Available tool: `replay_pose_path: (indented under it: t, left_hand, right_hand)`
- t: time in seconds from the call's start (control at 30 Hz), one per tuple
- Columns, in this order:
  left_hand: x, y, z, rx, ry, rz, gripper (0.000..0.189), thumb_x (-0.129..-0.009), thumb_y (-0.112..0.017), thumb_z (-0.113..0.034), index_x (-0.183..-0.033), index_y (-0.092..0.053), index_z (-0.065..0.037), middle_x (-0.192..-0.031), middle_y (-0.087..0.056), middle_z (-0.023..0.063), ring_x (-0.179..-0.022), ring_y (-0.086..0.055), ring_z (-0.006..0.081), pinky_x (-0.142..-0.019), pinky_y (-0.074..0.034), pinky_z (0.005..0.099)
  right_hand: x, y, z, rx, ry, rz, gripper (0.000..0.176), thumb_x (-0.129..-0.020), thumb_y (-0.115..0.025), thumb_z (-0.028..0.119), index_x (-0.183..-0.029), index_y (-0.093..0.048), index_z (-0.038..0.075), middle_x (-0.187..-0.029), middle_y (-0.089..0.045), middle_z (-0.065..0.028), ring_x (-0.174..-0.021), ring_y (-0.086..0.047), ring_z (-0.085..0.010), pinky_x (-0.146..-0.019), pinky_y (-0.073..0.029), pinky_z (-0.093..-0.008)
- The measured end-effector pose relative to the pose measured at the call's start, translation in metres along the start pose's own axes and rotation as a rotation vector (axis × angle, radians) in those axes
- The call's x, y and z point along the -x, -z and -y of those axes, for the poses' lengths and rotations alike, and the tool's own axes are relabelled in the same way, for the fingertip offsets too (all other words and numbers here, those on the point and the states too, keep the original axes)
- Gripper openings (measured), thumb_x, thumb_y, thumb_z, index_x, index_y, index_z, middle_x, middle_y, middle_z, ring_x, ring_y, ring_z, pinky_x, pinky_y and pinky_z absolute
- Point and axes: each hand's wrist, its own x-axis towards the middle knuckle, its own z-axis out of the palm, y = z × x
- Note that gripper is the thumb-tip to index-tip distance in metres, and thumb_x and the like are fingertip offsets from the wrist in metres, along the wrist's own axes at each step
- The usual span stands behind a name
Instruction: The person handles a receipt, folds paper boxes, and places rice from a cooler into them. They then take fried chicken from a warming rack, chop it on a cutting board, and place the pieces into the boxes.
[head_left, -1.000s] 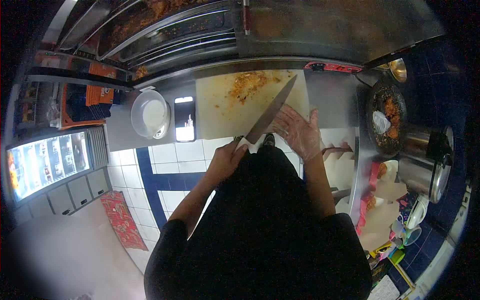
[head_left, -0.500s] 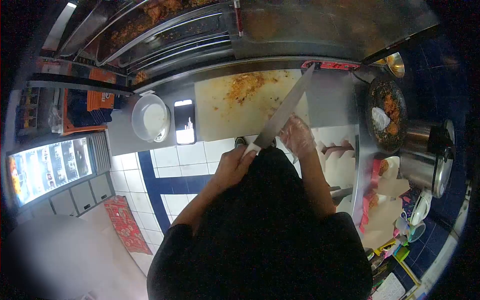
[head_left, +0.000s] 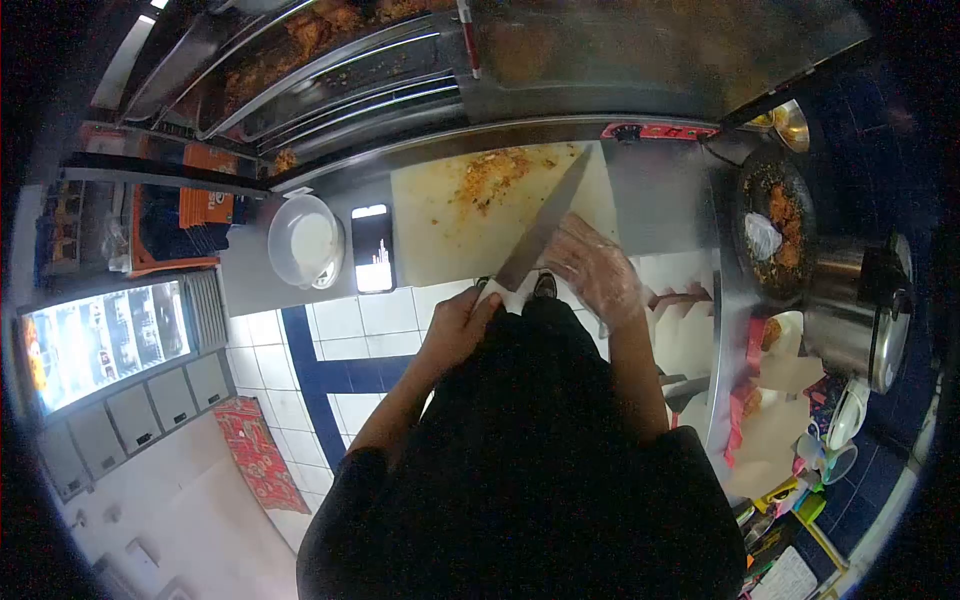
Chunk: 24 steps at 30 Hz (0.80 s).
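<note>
My left hand [head_left: 458, 325] is closed around the white handle of a large kitchen knife [head_left: 542, 228]. Its long blade slants up and right over a pale cutting board [head_left: 430, 240]. My right hand [head_left: 598, 270], in a clear plastic glove, is beside the middle of the blade with fingers stretched toward it. The fingertips look to touch the blade's right side, though the exact contact is hard to make out. Brown fried crumbs [head_left: 492, 178] lie scattered over the board's far part.
A phone [head_left: 373, 250] and a clear plastic tub [head_left: 300, 240] stand left of the board. Metal racks [head_left: 360, 60] with fried food rise behind. On the right are a dark pan [head_left: 768, 265] of food, a steel pot [head_left: 840, 310] and open paper boxes [head_left: 770, 430].
The knife has come down and left, its tip now over the board instead of near the red panel. My gloved right hand has shifted slightly along with the blade.
</note>
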Motion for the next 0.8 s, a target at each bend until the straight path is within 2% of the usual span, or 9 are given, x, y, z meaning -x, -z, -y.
replay_pose_path:
  t: [0.17, 0.23, 0.3, 0.5, 0.6, 0.63, 0.7, 0.73, 0.8]
  left_hand:
    - [-0.022, -0.005, 0.023, -0.130, -0.189, -0.103, 0.036, -0.098, -0.053, -0.034, -0.095, -0.059, 0.001, -0.088, -0.064, 0.0271, -0.084, -0.061, 0.0471, -0.072, -0.050, 0.0494]
    - [-0.037, -0.011, 0.027, -0.288, -0.290, 0.140, 0.034, -0.099, -0.053, -0.031, -0.104, -0.061, 0.002, -0.095, -0.066, 0.0268, -0.092, -0.062, 0.0459, -0.081, -0.050, 0.0506]
    - [-0.046, -0.016, 0.038, -0.312, -0.322, 0.111, 0.034, -0.098, -0.055, -0.030, -0.104, -0.062, 0.003, -0.099, -0.064, 0.0280, -0.096, -0.062, 0.0443, -0.085, -0.049, 0.0499]
    - [-0.046, 0.020, 0.061, -0.510, -0.298, -0.242, 0.034, -0.096, -0.057, -0.032, -0.101, -0.061, 0.002, -0.096, -0.066, 0.0245, -0.087, -0.064, 0.0436, -0.076, -0.053, 0.0494]
    - [-0.032, 0.030, 0.032, -0.616, -0.056, -0.171, 0.035, -0.095, -0.059, -0.032, -0.105, -0.061, 0.001, -0.097, -0.067, 0.0242, -0.085, -0.066, 0.0425, -0.075, -0.055, 0.0487]
    - [-0.033, 0.024, 0.043, -0.623, -0.070, -0.160, 0.035, -0.095, -0.059, -0.032, -0.105, -0.061, 0.001, -0.097, -0.067, 0.0242, -0.085, -0.066, 0.0425, -0.075, -0.055, 0.0487]
    - [-0.036, 0.003, 0.076, -0.591, -0.437, -0.127, 0.036, -0.094, -0.060, -0.033, -0.108, -0.061, 0.000, -0.099, -0.067, 0.0234, -0.086, -0.066, 0.0420, -0.075, -0.055, 0.0478]
    - [-0.024, -0.002, 0.026, -0.542, -0.266, -0.021, 0.034, -0.098, -0.053, -0.032, -0.107, -0.061, 0.000, -0.103, -0.065, 0.0214, -0.094, -0.064, 0.0408, -0.078, -0.054, 0.0487]
    - [-0.032, -0.025, 0.024, -0.518, -0.326, 0.100, 0.035, -0.097, -0.054, -0.034, -0.107, -0.061, 0.000, -0.103, -0.065, 0.0235, -0.094, -0.064, 0.0408, -0.082, -0.053, 0.0479]
  right_hand:
    - [0.032, 0.030, 0.028, -0.013, 0.219, -0.150, 0.066, -0.092, -0.058, 0.037, -0.145, -0.036, 0.004, -0.142, -0.045, -0.0206, -0.129, -0.046, -0.0324, -0.110, -0.035, -0.0473]
    - [0.041, 0.039, 0.042, -0.014, 0.292, -0.238, 0.065, -0.093, -0.057, 0.038, -0.144, -0.037, 0.004, -0.141, -0.045, -0.0207, -0.129, -0.044, -0.0326, -0.111, -0.034, -0.0472]
    - [0.045, 0.047, 0.056, 0.033, 0.322, -0.345, 0.067, -0.093, -0.057, 0.040, -0.145, -0.035, 0.003, -0.143, -0.042, -0.0224, -0.131, -0.042, -0.0330, -0.111, -0.034, -0.0484]
    - [0.059, 0.043, 0.063, 0.153, 0.363, -0.395, 0.069, -0.091, -0.060, 0.044, -0.143, -0.039, 0.003, -0.138, -0.046, -0.0212, -0.127, -0.046, -0.0342, -0.109, -0.035, -0.0475]
    - [0.059, 0.046, 0.060, 0.169, 0.363, -0.419, 0.067, -0.090, -0.062, 0.044, -0.140, -0.043, 0.004, -0.135, -0.049, -0.0196, -0.124, -0.049, -0.0334, -0.108, -0.036, -0.0453]
    - [0.059, 0.046, 0.059, 0.192, 0.362, -0.462, 0.068, -0.089, -0.063, 0.045, -0.139, -0.044, 0.003, -0.133, -0.050, -0.0191, -0.122, -0.050, -0.0329, -0.107, -0.037, -0.0453]
    - [0.061, 0.051, 0.059, 0.162, 0.360, -0.481, 0.066, -0.089, -0.064, 0.043, -0.138, -0.045, 0.003, -0.132, -0.051, -0.0189, -0.121, -0.051, -0.0324, -0.105, -0.037, -0.0451]
    - [0.061, 0.053, 0.060, 0.141, 0.342, -0.485, 0.065, -0.089, -0.065, 0.042, -0.137, -0.046, 0.003, -0.131, -0.052, -0.0188, -0.120, -0.052, -0.0319, -0.104, -0.038, -0.0449]
    - [0.058, 0.044, 0.065, 0.154, 0.320, -0.527, 0.068, -0.089, -0.066, 0.042, -0.139, -0.043, 0.003, -0.134, -0.050, -0.0190, -0.120, -0.051, -0.0314, -0.103, -0.039, -0.0445]
